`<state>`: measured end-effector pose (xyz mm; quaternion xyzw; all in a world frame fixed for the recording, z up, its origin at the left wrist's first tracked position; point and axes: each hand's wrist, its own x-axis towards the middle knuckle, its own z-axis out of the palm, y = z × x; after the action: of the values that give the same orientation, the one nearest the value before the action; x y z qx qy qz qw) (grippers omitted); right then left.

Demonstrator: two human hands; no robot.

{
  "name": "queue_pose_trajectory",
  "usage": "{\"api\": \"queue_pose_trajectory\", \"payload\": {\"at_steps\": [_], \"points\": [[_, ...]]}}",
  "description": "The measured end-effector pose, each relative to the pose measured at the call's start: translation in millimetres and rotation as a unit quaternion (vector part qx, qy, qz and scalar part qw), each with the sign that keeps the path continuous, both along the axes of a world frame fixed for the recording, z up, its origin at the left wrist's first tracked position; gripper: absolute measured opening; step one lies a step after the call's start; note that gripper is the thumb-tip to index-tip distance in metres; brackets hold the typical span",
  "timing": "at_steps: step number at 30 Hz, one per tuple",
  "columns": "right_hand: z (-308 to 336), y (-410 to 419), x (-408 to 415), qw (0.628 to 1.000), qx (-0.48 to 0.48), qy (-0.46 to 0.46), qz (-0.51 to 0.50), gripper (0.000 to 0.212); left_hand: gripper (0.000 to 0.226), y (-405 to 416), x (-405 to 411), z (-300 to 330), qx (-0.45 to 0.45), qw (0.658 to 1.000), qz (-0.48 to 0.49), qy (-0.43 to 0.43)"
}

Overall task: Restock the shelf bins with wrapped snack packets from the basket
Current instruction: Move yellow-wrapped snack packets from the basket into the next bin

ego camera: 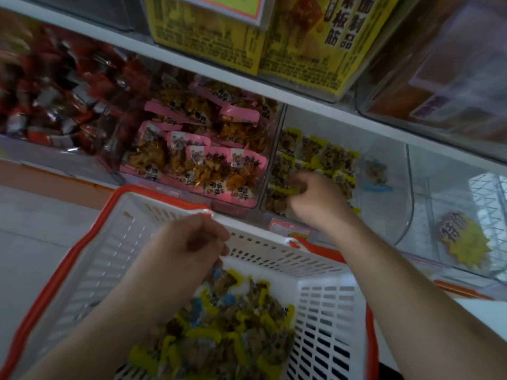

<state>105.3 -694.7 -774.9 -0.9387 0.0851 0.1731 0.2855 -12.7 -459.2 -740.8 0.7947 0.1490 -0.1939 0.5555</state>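
The right hand [315, 200] is down inside the clear shelf bin [389, 171], fingers curled round a yellow-edged snack packet [286, 191] at the front of the pile of yellow-edged packets [323, 157] lying there. The left hand [189, 242] hangs inside the white basket [326, 322] near its far wall, fingers bent inward; whether it grips a packet I cannot tell, since the fingertips are turned away under the palm. Below it, the basket's load of packets [227, 333] covers the floor of the basket, mostly yellow-edged with a few blue-edged ones mixed in (the blue show just under the left hand). The basket's orange rim [46, 294] sits close against the shelf front. Left of the bin being filled, a neighbouring bin is heaped with pink-edged packets [197, 157], and further left again a bin of red wrappers [63, 97], blurred. To the right, in the next clear bin, one lone blue-edged packet [377, 175] lies by itself. A yellow starburst sign [463, 242] hangs on the shelf front at far right, and yellow printed boxes [247, 42] stand on the shelf above
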Motion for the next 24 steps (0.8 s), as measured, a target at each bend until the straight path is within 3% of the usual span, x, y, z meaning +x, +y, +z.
{"api": "queue_pose_trajectory", "payload": {"at_steps": [2,5,7,9,12,14,16,18,21,24], "points": [[15.9,2.3,-5.6,0.998,-0.004,-0.07,-0.01,0.026,0.023,13.2,4.6,3.5,0.066,0.997,0.015,-0.038],[41.8,14.4,-38.1,0.981,0.106,-0.159,0.014,0.015,0.016,38.2,5.0,9.6,0.15,0.982,0.065,-0.099],[55.9,31.9,-70.0,0.969,0.184,-0.135,0.091,0.017,0.014,55.1,1.9,12.4,0.207,0.967,0.09,-0.121],[52.8,56.6,-96.1,0.967,0.192,-0.031,0.167,0.016,0.022,69.7,-2.2,11.1,0.251,0.954,0.1,-0.129],[1.5,92.5,-116.4,0.948,0.027,0.12,0.295,0.008,0.047,86.3,-8.9,2.2,0.306,0.945,0.066,-0.093],[-50.5,107.3,-124.9,0.931,-0.085,0.179,0.307,0.039,0.057,91.0,-14.1,-4.0,0.303,0.952,0.037,-0.019],[-95.4,113.1,-132.8,0.938,-0.152,0.185,0.25,0.073,0.055,91.9,-18.4,-6.5,0.286,0.957,0.019,0.042],[-129.2,116.2,-141.1,0.94,-0.214,0.162,0.212,0.087,0.052,93.1,-20.0,-7.7,0.277,0.959,0.009,0.06],[-155.4,125.1,-155.0,0.938,-0.272,0.117,0.178,0.066,0.051,96.2,-16.6,-7.6,0.254,0.965,0.019,0.068],[-160.5,129.3,-162.4,0.949,-0.24,0.085,0.183,0.047,0.055,97.3,-15.1,-9.0,0.271,0.959,0.024,0.082]]}}
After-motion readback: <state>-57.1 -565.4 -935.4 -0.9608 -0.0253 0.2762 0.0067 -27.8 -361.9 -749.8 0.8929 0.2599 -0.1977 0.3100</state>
